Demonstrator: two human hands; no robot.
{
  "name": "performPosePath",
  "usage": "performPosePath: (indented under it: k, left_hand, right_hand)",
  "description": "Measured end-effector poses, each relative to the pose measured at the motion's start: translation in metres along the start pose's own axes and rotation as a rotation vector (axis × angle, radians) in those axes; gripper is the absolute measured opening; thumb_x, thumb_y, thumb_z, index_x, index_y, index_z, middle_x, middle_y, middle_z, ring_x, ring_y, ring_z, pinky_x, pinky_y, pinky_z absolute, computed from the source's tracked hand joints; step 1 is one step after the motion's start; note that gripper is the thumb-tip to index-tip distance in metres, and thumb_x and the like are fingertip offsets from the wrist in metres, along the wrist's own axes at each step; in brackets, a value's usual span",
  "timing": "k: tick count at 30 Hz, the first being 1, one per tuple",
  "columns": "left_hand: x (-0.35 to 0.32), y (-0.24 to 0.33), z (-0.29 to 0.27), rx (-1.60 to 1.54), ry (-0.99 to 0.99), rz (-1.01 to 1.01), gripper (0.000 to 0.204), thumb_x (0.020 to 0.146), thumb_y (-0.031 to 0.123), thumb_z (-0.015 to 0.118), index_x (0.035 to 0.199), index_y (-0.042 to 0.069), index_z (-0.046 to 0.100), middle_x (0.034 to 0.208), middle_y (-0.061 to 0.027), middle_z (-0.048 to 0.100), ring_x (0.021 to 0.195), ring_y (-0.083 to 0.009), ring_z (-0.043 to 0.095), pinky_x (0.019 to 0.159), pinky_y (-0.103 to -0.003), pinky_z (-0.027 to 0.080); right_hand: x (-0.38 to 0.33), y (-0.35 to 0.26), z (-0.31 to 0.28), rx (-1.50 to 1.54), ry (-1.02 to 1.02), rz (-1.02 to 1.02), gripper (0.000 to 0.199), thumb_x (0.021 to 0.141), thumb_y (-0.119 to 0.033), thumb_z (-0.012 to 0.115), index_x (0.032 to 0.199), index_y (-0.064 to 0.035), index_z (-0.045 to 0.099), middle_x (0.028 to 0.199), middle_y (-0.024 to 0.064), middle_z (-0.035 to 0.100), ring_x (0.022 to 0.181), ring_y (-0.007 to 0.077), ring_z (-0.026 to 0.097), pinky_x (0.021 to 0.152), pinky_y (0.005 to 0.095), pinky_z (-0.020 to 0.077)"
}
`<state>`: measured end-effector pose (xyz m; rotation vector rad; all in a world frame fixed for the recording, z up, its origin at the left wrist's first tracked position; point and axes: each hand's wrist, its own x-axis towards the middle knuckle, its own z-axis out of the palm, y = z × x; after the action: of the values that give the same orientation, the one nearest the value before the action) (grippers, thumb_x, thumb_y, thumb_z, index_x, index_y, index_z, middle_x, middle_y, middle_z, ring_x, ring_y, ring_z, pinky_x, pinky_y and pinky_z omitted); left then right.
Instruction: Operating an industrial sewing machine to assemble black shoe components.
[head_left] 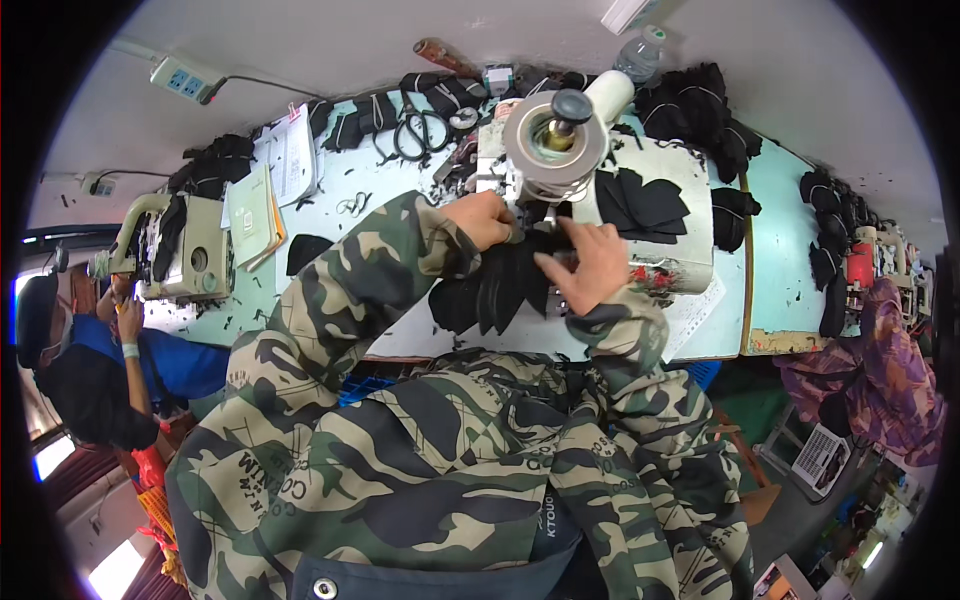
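Note:
At the head of a white sewing machine [660, 268], both hands work on a dark cut piece [541, 245]. My left hand [478, 218] is closed, its curled fingertips gripping the piece's left side beside the machine foot. From the right, my right hand [592, 262] bears on the same piece, thumb and forefinger bent around its edge. Part of the piece is hidden under the fingers. More black cut pieces [492, 290] hang fanned out just below, toward me. On the machine bed, to the right, lies a small stack of black pieces [640, 205].
Black scissors [420, 132] and tied black bundles [375, 112] lie behind on the littered table [375, 180]. Papers [290, 160] and a notebook [252, 215] lie left. A plastic bottle [640, 52] stands at the back. Co-workers sit at machines left [185, 250] and right [880, 260].

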<state>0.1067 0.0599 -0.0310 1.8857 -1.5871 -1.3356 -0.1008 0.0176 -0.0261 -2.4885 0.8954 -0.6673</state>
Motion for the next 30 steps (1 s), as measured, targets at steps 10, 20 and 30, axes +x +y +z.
performPosePath:
  k: [10, 20, 30]
  left_hand:
    - [-0.017, -0.023, -0.011, -0.28, -0.145, 0.054, 0.018, 0.079, 0.011, 0.054, 0.085, -0.004, 0.061, 0.067, -0.0031, 0.059, 0.066, -0.0105, 0.052, 0.065, -0.027, 0.041]
    - [-0.028, -0.01, -0.007, -0.012, 0.043, -0.051, 0.024, 0.08, 0.019, 0.059, 0.087, -0.003, 0.064, 0.062, -0.0141, 0.058, 0.055, -0.0194, 0.051, 0.056, -0.035, 0.04]
    - [-0.004, -0.015, -0.004, -0.006, 0.033, 0.034, 0.027, 0.078, 0.022, 0.058, 0.091, -0.001, 0.065, 0.068, -0.0161, 0.061, 0.064, -0.0218, 0.059, 0.063, -0.035, 0.044]
  right_hand:
    - [0.021, 0.049, -0.052, -0.124, 0.281, -0.094, 0.017, 0.069, -0.002, 0.062, 0.085, -0.0082, 0.065, 0.085, 0.0076, 0.059, 0.078, 0.0265, 0.055, 0.071, 0.0359, 0.0439]
    - [-0.006, 0.013, -0.005, 0.184, 0.001, 0.047, 0.016, 0.075, -0.011, 0.063, 0.087, -0.0024, 0.064, 0.072, 0.0118, 0.059, 0.061, 0.0262, 0.058, 0.057, 0.0334, 0.0442]
    - [-0.003, 0.012, -0.001, 0.064, 0.022, -0.026, 0.026, 0.071, -0.017, 0.067, 0.093, -0.0036, 0.063, 0.076, 0.0099, 0.06, 0.07, 0.0272, 0.054, 0.064, 0.0361, 0.0421]
